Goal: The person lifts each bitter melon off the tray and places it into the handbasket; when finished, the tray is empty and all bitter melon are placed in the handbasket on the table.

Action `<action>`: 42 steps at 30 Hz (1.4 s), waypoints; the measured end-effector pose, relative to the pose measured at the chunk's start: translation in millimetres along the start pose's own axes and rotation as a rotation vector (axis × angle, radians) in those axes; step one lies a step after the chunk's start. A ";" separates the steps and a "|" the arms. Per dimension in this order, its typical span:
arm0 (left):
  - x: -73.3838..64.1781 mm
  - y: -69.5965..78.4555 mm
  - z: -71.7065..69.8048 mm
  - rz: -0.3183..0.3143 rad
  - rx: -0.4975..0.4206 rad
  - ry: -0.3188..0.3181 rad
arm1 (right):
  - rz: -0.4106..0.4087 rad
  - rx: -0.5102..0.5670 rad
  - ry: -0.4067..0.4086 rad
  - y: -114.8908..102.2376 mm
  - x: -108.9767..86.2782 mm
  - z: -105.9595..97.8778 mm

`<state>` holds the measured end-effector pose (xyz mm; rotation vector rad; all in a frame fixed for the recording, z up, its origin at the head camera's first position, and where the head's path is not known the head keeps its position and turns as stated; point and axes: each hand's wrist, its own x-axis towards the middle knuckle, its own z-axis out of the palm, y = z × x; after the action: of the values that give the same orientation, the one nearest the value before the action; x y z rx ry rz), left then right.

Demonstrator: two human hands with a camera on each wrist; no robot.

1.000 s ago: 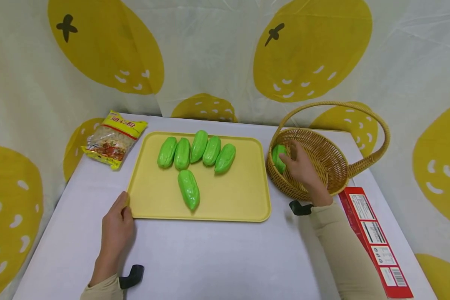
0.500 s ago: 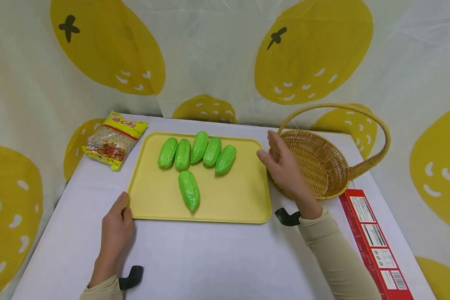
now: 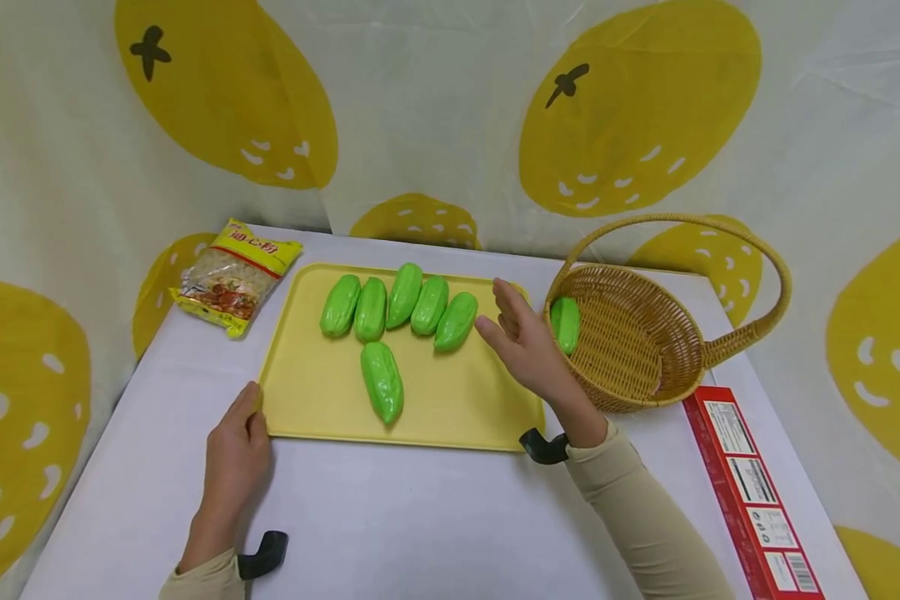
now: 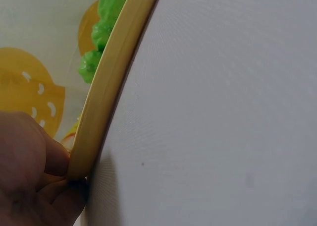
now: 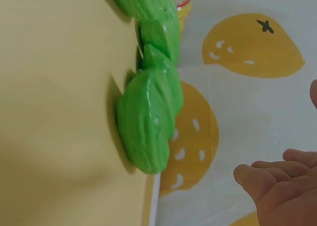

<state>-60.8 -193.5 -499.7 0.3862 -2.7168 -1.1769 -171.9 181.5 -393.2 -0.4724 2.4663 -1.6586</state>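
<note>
My left hand (image 3: 236, 454) grips the near left corner of a yellow tray (image 3: 465, 400); in the left wrist view the tray's edge (image 4: 106, 87) lies between thumb and fingers. Several shiny green ridged vegetables, like plump toy cucumbers, lie on the tray. Most form a row at the back, and one cucumber (image 3: 382, 383) lies alone in front. My right hand (image 3: 528, 350), fingers extended and holding nothing, hovers over the tray's right side. It is nearest the row's rightmost cucumber (image 3: 456, 322), also seen in the right wrist view. Another cucumber (image 3: 566, 325) is inside the wicker basket (image 3: 678, 333).
The basket stands to the right of the tray, its tall handle (image 3: 765, 325) arching over it. A red box (image 3: 753, 492) lies along the table's right side. To the tray's left sits a yellow food packet (image 3: 236, 275). A fruit-print curtain (image 3: 427, 125) hangs behind the table.
My right hand has left the cucumber in the basket and moved left, out over the tray. The left hand has stayed at the tray's corner.
</note>
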 end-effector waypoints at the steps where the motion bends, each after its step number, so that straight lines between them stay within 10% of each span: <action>1: -0.4 -0.3 -0.1 -0.002 0.002 -0.005 | 0.001 -0.001 -0.009 0.6 0.1 3.8; 42: 0.6 -3.5 1.8 -0.011 -0.018 -0.001 | 0.054 -0.092 -0.192 26.5 3.0 110.0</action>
<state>-61.2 -194.7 -503.5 0.3988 -2.7069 -1.2033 -148.7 93.0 -459.8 -0.5431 2.3994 -1.4137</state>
